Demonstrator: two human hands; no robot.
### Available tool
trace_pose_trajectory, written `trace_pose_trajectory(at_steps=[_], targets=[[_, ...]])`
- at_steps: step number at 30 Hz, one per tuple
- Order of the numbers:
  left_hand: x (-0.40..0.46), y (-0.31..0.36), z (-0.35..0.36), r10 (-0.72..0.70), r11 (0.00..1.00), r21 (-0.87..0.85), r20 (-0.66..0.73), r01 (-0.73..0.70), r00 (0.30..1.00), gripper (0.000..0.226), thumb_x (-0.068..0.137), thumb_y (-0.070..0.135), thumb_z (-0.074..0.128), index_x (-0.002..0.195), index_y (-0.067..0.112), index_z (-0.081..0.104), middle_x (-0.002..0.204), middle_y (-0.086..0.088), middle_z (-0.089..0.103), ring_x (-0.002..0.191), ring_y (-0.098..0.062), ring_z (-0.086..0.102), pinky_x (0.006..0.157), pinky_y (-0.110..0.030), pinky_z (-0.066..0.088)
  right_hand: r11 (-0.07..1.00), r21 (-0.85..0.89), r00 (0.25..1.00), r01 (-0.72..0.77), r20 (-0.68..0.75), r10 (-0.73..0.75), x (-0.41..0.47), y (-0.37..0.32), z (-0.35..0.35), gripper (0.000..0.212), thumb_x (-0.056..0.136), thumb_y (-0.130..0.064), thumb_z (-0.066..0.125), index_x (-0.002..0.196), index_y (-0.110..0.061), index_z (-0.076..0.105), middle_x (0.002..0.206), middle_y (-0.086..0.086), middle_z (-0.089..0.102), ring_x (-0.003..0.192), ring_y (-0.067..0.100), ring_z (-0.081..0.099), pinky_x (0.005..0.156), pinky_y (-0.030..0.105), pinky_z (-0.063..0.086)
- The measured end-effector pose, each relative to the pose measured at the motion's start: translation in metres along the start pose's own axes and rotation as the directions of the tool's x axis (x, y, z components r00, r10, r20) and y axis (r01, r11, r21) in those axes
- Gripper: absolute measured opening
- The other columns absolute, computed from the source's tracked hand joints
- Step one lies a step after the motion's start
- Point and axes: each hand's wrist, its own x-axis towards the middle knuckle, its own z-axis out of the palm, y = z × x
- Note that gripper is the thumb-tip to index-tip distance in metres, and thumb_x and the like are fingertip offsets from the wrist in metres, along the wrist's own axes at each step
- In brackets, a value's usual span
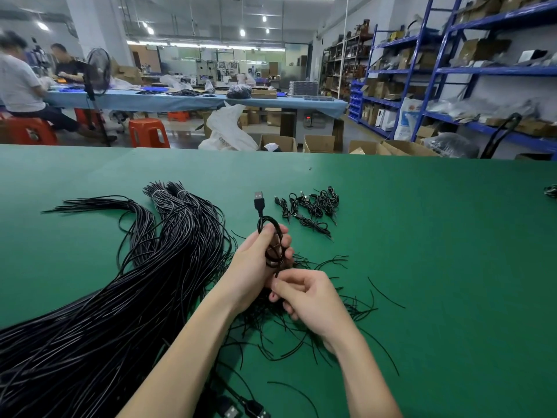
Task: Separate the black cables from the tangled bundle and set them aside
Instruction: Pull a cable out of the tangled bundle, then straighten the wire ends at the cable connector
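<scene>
Two hands pinching coiled cable [272, 236] over green table [422, 236], left hand [256, 263], right hand [307, 297], blue shelving [452, 70] behind

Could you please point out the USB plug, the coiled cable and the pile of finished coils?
USB plug [259, 196], head view, metal end.
Coiled cable [273, 236], head view, loop side.
Finished coils [313, 206], head view, pile centre.

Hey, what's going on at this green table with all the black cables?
A person is sorting black cables at a green table. The left hand grips a coiled cable with its USB plug pointing up, while the right hand pinches its lower end. A big bundle of long cables lies to the left, a small pile of coiled cables sits beyond the hands, and loose thin ties lie scattered beneath them.
</scene>
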Motion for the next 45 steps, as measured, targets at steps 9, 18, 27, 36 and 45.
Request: trace_pose_trajectory(at_steps=[9,18,27,36,45], targets=[[-0.001,-0.005,0.0,0.039,0.985,0.169,-0.005,-0.038,0.999,0.031,0.104,0.037,0.048,0.111,0.008,0.058,0.083,-0.001,0.06,0.07,-0.015,0.054,0.067,-0.029,0.045,0.987,-0.157,0.989,0.025,0.149,-0.001,-0.004,-0.006,-0.011,0.026,0.095,-0.028,0.056,0.08,-0.025,0.078,0.064,-0.01,0.056,0.06,0.011,0.043,0.051,0.019,0.034],[-0.007,-0.003,0.007,0.055,0.878,0.47,0.084,-0.088,0.995,0.031,0.108,0.038,0.039,0.11,0.013,0.056,0.082,0.007,0.057,0.071,-0.012,0.05,0.059,-0.022,0.045,0.953,-0.295,0.997,0.073,0.017,-0.071,-0.002,0.002,-0.008,0.035,0.09,-0.049,0.057,0.071,-0.021,0.067,0.062,-0.001,0.066,0.058,0.013,0.059,0.063,0.036,0.051],[-0.025,0.02,0.01,-0.327,0.741,0.671,0.375,-0.011,0.868,0.022,0.111,0.025,0.033,0.104,0.008,0.046,0.082,0.0,0.046,0.068,-0.013,0.044,0.066,-0.028,0.041,0.945,-0.138,0.885,0.295,-0.334,-0.325,0.0,0.0,-0.036,0.019,0.089,-0.023,0.079,0.106,-0.032,0.077,0.093,-0.014,0.077,0.074,0.014,0.071,0.075,0.023,0.055],[-0.031,0.021,0.01,-0.473,0.641,0.765,0.325,0.066,0.819,0.027,0.111,0.026,0.029,0.108,0.007,0.047,0.083,-0.003,0.044,0.069,-0.013,0.043,0.066,-0.028,0.035,0.901,-0.251,0.88,0.355,-0.236,-0.412,-0.004,-0.008,-0.039,0.016,0.084,-0.011,0.082,0.083,-0.027,0.079,0.083,-0.007,0.074,0.06,0.012,0.067,0.055,0.03,0.057],[-0.029,0.017,0.013,-0.509,0.607,0.791,0.309,0.081,0.804,0.03,0.111,0.029,0.03,0.11,0.008,0.05,0.084,-0.003,0.045,0.069,-0.011,0.044,0.066,-0.026,0.036,0.92,-0.28,0.936,0.275,-0.143,-0.323,-0.003,0.0,-0.045,0.009,0.095,-0.016,0.07,0.088,-0.021,0.071,0.082,-0.004,0.066,0.057,0.012,0.065,0.064,0.041,0.061]])
